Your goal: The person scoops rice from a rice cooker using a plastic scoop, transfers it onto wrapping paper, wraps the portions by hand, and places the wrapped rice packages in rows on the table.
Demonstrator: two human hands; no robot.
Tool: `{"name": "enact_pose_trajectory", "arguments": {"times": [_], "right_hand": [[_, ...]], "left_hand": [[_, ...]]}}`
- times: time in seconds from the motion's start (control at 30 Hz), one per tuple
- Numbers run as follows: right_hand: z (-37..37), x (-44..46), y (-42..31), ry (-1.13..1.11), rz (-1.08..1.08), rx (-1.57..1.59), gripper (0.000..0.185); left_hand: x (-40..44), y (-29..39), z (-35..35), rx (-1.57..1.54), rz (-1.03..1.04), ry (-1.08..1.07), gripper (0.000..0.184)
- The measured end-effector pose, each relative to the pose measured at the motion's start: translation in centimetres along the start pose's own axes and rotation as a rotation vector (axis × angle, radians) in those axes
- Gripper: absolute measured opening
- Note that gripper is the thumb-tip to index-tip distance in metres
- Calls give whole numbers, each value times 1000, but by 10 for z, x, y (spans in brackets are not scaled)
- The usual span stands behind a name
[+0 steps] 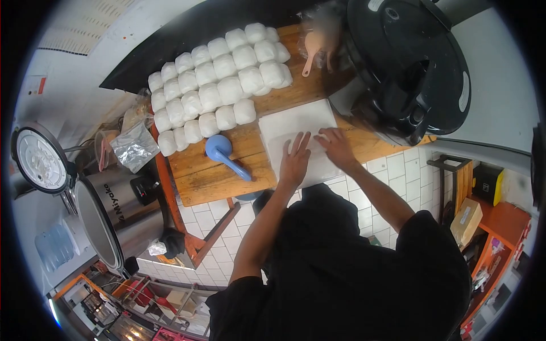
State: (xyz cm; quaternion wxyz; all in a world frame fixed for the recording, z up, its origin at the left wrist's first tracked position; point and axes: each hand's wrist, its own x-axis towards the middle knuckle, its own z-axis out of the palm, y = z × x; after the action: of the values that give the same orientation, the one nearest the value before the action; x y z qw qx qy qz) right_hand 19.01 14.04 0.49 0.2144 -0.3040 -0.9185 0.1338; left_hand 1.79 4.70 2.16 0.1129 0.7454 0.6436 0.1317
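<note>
A stack of white paper sheets [296, 119] lies on the wooden table, jutting a little past its front edge. My left hand [295, 162] rests on the sheets with its fingers stretched out. Over the right side of the stack, my right hand [338, 149] touches the paper with its fingertips, fingers apart. Neither hand holds anything. Left of the paper is a blue rice scoop [220, 151], its handle toward me. Rows of rounded white wrapped bundles [219, 88] are stacked behind it; what they contain is hidden.
A large black cooker [398, 74] stands at the table's right end, beside a pink scoop [311, 48]. A steel Miyako cooker [125, 210] with its lid raised stands at left. The wooden table [193, 182] ends before my body. Shelves [506, 227] stand at right.
</note>
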Motion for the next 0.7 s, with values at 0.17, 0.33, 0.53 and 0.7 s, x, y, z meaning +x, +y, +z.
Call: {"name": "enact_pose_trajectory", "arguments": {"times": [0.17, 0.33, 0.53, 0.7], "right_hand": [[4, -17, 46, 3, 356, 274, 29], [24, -56, 64, 241, 767, 627, 19], [-19, -48, 7, 348, 428, 159, 17], [3, -51, -2, -23, 23, 90, 40]], "left_hand": [[-8, -24, 30, -226, 137, -4, 12], [-7, -20, 22, -246, 154, 27, 12], [-13, -19, 35, -122, 179, 2, 29], [-44, -17, 38, -55, 78, -28, 49]]}}
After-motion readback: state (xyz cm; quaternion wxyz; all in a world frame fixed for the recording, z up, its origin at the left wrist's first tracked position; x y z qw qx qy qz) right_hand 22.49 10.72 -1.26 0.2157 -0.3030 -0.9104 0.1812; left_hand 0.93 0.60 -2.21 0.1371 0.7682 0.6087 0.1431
